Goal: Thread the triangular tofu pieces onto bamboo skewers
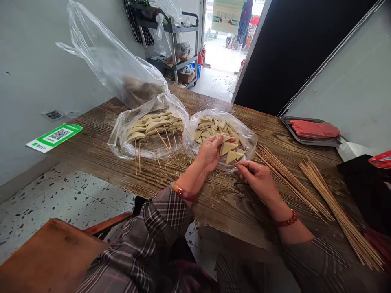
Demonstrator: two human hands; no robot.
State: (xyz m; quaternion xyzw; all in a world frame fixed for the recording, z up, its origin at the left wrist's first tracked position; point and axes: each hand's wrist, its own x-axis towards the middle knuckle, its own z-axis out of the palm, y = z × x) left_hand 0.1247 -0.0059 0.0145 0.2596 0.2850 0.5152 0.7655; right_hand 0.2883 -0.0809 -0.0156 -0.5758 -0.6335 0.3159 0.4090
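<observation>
Where all these things lie: a brown wooden desk [220, 199], its grain clearly seen.
Left plastic bag [117, 140]: it is open, and inside it are rows of beige triangles [155, 122], with thin sticks [155, 152] coming out toward the person.
Right plastic bag [252, 140]: open also, just beside the first, it contains a heap of loose triangles [204, 128].
Stick bundles: two, one nearer [293, 183] to the right hand [256, 177], one farther [342, 215].
Grey tray [324, 141]: at the right end, carrying red pieces [314, 128].
Left hand [210, 151]: its fingers are closed around several triangles.
Right hand: thumb and finger are pinched upon a stick.
Held triangles [227, 147]: between the hands, before the heap.
Held stick [236, 162]: a short part shows beside the lowest triangle; how deep it enters, one cannot tell.
</observation>
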